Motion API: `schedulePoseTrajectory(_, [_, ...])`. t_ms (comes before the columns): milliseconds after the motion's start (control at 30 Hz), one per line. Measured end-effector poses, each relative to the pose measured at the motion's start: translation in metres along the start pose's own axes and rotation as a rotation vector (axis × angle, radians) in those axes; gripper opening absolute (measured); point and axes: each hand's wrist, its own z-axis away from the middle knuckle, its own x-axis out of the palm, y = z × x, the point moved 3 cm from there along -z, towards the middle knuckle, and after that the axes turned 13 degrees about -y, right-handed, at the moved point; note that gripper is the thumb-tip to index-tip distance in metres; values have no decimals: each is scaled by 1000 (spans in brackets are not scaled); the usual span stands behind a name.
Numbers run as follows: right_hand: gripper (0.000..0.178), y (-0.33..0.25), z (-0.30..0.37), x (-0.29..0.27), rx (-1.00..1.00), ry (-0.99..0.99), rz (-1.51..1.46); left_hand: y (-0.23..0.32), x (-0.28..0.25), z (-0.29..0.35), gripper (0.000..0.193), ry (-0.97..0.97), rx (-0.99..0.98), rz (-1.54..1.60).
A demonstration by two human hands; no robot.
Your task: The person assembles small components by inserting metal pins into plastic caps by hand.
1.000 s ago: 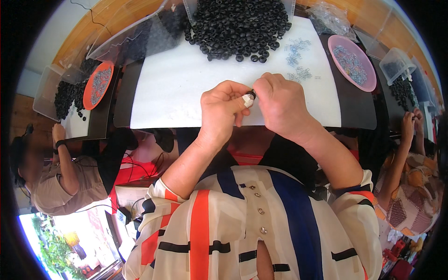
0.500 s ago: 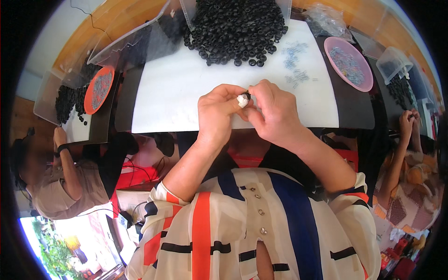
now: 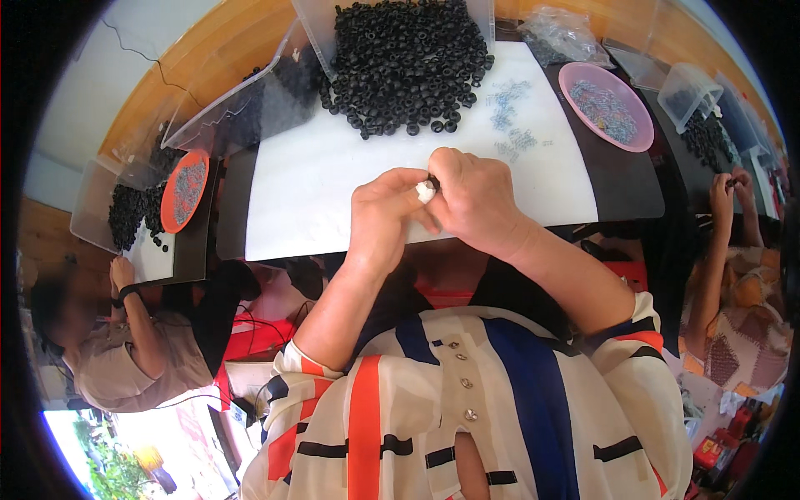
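Note:
My left hand (image 3: 381, 212) and my right hand (image 3: 481, 200) meet over the near half of a white work sheet (image 3: 300, 183). Between their fingertips sits a small black part (image 3: 432, 182), mostly covered, with both hands closed on it. A white wrapping (image 3: 425, 192) covers the tip of my left thumb. Past my hands lies a big heap of small round black parts (image 3: 408, 67), hollow like caps, spilling from a clear plastic bin (image 3: 313, 37). To the right of the heap, thin silvery pieces (image 3: 517, 143), possibly small springs, lie scattered on the sheet.
A pink bowl (image 3: 646, 133) of silvery pieces stands at the right, near a clear plastic bag (image 3: 567, 29). On the left is an orange bowl (image 3: 171, 218). Co-workers sit on both sides: one person (image 3: 142, 358) left, another person's hands (image 3: 733, 190) right.
The view has shifted and tilted slightly. My right hand has turned and closed further over the black part, which shows less now. Both hands stay together.

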Motion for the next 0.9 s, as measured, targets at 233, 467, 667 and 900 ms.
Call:
schedulePoseTrajectory(233, [36, 6, -1, -6, -47, -37, -101, 2, 0, -1, 21, -79, -84, -88])
schedulePoseTrajectory(467, [33, 1, 2, -3, -24, -62, -217, -1, 0, 2, 15, -53, -54, -105])
schedulePoseTrajectory(667, [31, -5, 6, -1, -5, -9, -192, 2, 0, 6, 13, -70, -48, -118])
schedulePoseTrajectory(900, [30, 2, 11, 2, 20, 1, -277, 5, 2, 5, 15, -101, -94, -120])
